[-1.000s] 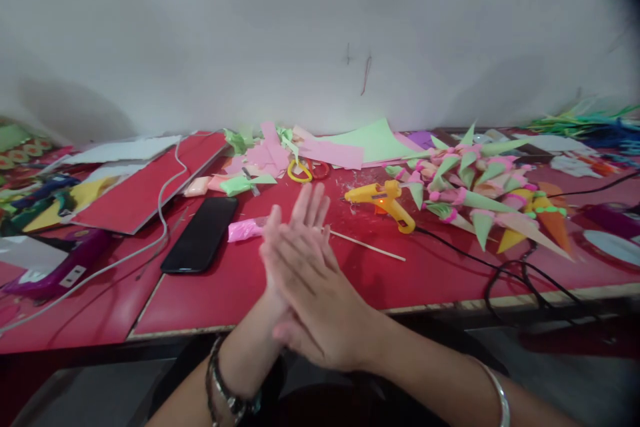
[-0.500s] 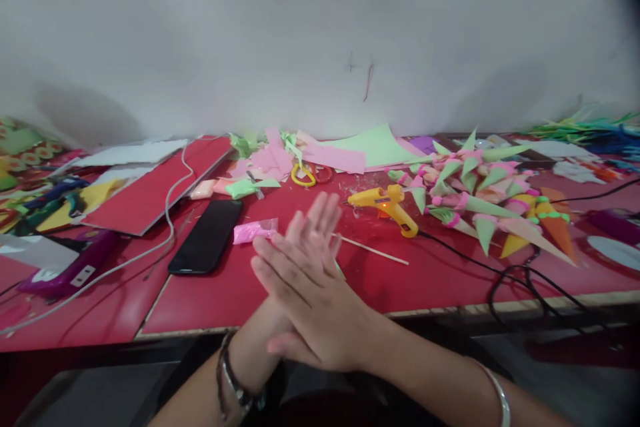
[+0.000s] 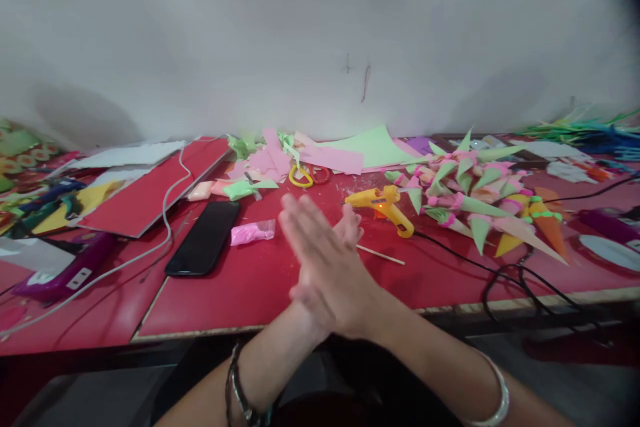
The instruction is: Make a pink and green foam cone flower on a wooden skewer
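My right hand (image 3: 337, 273) lies across my left hand, palm to palm, its fingers straight and close together. Underneath, my left hand (image 3: 351, 225) shows mostly its fingertips and wrist, pressed against the right palm. Whatever is between the palms is hidden. A small clear packet of bright pink material (image 3: 253, 232) lies on the red table just left of the hands. Beyond them to the right rests a yellow glue gun (image 3: 383, 205) with a lit orange light. A thin wooden stick (image 3: 381, 254) lies below it.
A black phone (image 3: 204, 239) and a white cable (image 3: 167, 210) lie left. Yellow and red-handled scissors (image 3: 301, 177) sit among paper scraps (image 3: 333, 157) at the back. Paper cones (image 3: 477, 187) pile up on the right, near the glue gun's black cord (image 3: 460, 257).
My hands have shifted slightly right, still pressed together. The right fingers now point more upward, and the left fingertips show farther right. The objects on the table stay in place.
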Tool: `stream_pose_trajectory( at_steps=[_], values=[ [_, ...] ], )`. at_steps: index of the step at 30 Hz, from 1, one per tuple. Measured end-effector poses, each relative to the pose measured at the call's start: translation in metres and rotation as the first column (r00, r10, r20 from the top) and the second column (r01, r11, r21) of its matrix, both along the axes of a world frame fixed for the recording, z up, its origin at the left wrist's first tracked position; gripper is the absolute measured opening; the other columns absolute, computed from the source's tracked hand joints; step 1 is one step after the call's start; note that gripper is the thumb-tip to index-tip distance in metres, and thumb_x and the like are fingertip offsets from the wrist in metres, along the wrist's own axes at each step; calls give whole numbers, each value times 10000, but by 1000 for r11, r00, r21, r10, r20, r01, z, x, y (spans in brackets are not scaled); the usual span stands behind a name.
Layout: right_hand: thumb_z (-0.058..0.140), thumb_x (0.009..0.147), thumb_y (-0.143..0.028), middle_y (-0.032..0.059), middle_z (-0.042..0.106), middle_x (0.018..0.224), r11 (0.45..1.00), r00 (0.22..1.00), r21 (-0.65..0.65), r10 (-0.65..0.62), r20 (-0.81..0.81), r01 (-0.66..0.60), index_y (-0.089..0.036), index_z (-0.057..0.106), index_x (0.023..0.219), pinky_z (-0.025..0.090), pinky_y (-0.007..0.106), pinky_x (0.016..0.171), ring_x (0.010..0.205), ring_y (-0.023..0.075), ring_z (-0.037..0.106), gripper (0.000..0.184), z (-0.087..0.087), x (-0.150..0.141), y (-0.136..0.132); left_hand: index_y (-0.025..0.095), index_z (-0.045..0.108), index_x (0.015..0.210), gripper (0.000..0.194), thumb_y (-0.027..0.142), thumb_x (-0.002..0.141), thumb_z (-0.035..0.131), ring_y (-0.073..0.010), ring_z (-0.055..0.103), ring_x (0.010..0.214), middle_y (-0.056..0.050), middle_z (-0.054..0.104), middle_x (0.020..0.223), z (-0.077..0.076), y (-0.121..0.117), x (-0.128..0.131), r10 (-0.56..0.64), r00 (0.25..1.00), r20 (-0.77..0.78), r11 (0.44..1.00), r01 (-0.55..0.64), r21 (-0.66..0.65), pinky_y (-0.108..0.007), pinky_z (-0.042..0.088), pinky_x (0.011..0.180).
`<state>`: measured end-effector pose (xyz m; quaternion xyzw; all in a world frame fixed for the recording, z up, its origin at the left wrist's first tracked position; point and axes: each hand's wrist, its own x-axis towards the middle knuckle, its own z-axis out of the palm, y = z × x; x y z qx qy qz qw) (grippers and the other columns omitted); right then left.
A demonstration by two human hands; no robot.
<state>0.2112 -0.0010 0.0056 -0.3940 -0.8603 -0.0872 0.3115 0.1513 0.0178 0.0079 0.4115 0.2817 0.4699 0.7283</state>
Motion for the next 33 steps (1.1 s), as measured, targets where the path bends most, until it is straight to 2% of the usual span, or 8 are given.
stream_pose_trajectory(
  at_steps=[4,8,14,17,21,24,28,33],
  values=[
    [177,900,-350,93,127,1460,986,986,-72,-157,-49,153,-109,101,1385,-55,499,1058,1344,204,19,548,-6,13,11,140,518,1174,450,329,875,240,-175,475,1144,-65,566,1173,11,1,-13,77,982,173,984,-47,-173,-305,391,937],
    [237,900,-254,94,196,1444,984,998,-177,32,53,-22,-72,179,1364,113,434,1082,1336,164,103,501,-21,-1,4,183,430,1245,432,303,869,254,-158,371,1232,-46,444,1317,17,27,-40,228,926,300,961,-163,-225,-339,302,1014],
    [279,899,-115,50,537,1238,973,965,52,229,-125,-224,-125,499,1175,263,299,1051,1192,99,415,353,-24,-5,7,160,450,1188,417,297,871,215,-149,392,1214,-77,467,1286,16,37,-49,189,905,381,978,-136,-160,-312,355,965],
    [438,858,-177,38,682,961,972,915,46,232,-330,-229,-158,617,982,447,233,852,929,114,601,219,-15,8,7,171,493,1099,374,312,852,250,-150,472,1131,-70,510,1222,17,35,-47,152,948,279,982,-113,-149,-286,414,887],
    [506,814,-244,4,675,727,953,731,-282,-117,-672,-107,-202,633,793,480,224,631,656,116,614,135,-5,20,7,176,520,968,279,308,817,326,-147,570,871,-58,560,1064,9,37,-47,195,954,-228,974,-161,162,-274,455,746],
    [543,779,-250,19,667,824,881,522,-423,-265,-811,-211,-203,629,829,486,241,678,749,132,614,110,-6,23,12,175,518,990,271,337,801,412,-185,547,856,-74,539,1029,-5,39,-45,466,590,-660,813,8,582,-324,435,760],
    [597,728,-248,-3,648,762,823,388,-473,-343,-855,-316,-206,637,884,478,235,674,716,113,593,167,-9,26,17,110,472,1131,464,416,781,462,-290,505,961,-161,490,1088,-25,39,-38,740,44,-671,624,327,710,-403,409,787],
    [434,839,-330,-10,565,566,779,373,-457,-308,-875,-430,-170,669,802,427,220,519,514,81,498,286,-9,30,16,107,389,1232,557,404,769,477,-291,536,914,-162,486,1084,-41,41,-34,747,-50,-663,630,373,681,-400,429,756]
  ],
)
